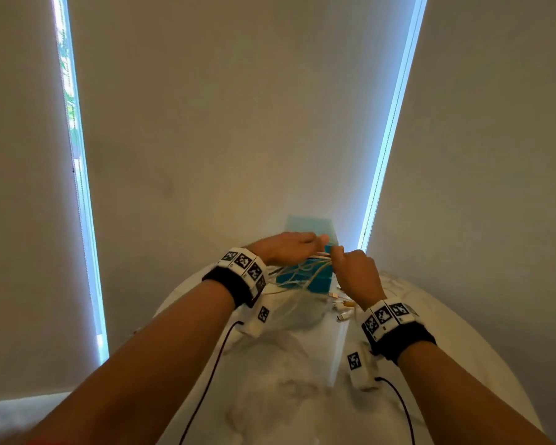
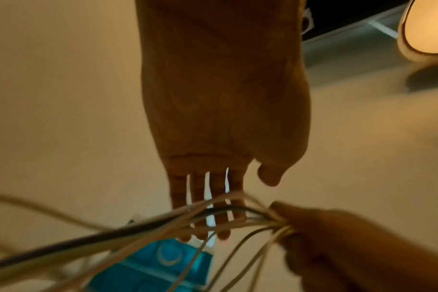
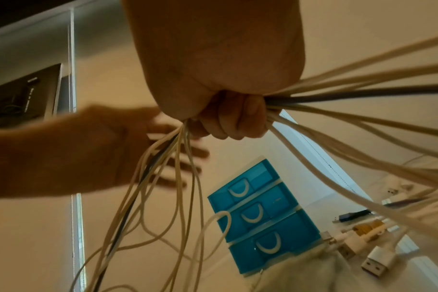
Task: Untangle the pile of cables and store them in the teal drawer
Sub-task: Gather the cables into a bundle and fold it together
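A bundle of white cables with one dark cable (image 3: 338,92) hangs in the air, and my right hand (image 3: 228,118) grips it in a fist. My left hand (image 3: 113,154) is just left of that fist, its fingers straight and spread against the hanging strands. In the left wrist view the cables (image 2: 138,231) cross my left hand's (image 2: 238,205) fingers toward my right hand (image 2: 338,247). In the head view both hands, left (image 1: 289,247) and right (image 1: 355,271), are raised in front of the teal drawer unit (image 1: 308,226). Its three drawers (image 3: 263,217) are closed.
The white marble-look table (image 1: 286,380) carries the drawer unit at its far side. Several loose USB plugs (image 3: 378,260) and cable ends (image 1: 342,306) lie on the table to the right of the unit. A pale wall and window blinds stand behind.
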A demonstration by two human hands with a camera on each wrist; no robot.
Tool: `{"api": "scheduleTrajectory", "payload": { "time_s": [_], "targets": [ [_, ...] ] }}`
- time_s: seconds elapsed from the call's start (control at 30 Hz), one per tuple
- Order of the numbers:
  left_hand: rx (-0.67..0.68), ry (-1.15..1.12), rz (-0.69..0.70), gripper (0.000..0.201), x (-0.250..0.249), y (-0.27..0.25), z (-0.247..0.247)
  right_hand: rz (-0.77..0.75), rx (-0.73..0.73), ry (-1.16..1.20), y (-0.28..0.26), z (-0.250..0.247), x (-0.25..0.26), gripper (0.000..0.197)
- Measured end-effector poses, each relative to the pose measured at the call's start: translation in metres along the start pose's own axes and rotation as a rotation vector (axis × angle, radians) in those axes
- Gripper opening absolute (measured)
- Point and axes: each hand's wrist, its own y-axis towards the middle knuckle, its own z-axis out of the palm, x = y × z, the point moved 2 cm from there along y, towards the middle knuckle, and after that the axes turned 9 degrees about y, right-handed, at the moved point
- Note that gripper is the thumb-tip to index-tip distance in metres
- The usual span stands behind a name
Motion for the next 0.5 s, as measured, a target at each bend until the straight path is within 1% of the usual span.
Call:
{"api": "scheduleTrajectory", "payload": {
  "time_s": [0.07, 0.13, 0.2, 0.27, 0.3, 0.33, 0.37, 0.4, 0.47, 0.5],
  "targets": [
    [0.182, -0.066, -0.046, 0.090, 0.015, 0.000, 0.012, -0.047, 0.004, -0.066, -0.004, -0.003, -0.005, 0.040],
    [0.320, -0.152, -0.061, 0.097, 0.029, -0.004, 0.018, -0.064, 0.011, -0.097, -0.008, -0.004, -0.010, 0.048],
    [0.368, -0.116, -0.055, 0.099, 0.037, -0.008, 0.019, -0.068, 0.008, -0.108, -0.009, 0.000, -0.014, 0.048],
    [0.365, -0.021, -0.065, 0.100, 0.047, -0.011, 0.019, -0.044, 0.027, -0.101, -0.011, 0.002, -0.015, 0.048],
    [0.338, 0.029, -0.087, 0.101, 0.055, -0.012, 0.017, -0.025, 0.044, -0.097, -0.012, 0.003, -0.016, 0.048],
    [0.275, 0.079, -0.115, 0.101, 0.064, -0.014, 0.014, -0.008, 0.045, -0.102, -0.012, 0.003, -0.017, 0.046],
    [0.171, 0.123, -0.143, 0.098, 0.074, -0.018, 0.009, -0.002, 0.015, -0.111, -0.014, 0.003, -0.019, 0.042],
    [0.035, 0.141, -0.159, 0.092, 0.085, -0.021, 0.002, 0.005, -0.004, -0.124, -0.014, 0.002, -0.021, 0.037],
    [-0.223, 0.143, -0.153, 0.080, 0.106, -0.029, -0.012, 0.006, 0.009, -0.147, -0.014, 0.003, -0.024, 0.035],
    [-0.296, 0.187, -0.148, 0.078, 0.114, -0.035, -0.021, 0.013, 0.020, -0.148, -0.015, 0.003, -0.025, 0.035]
  ]
}}
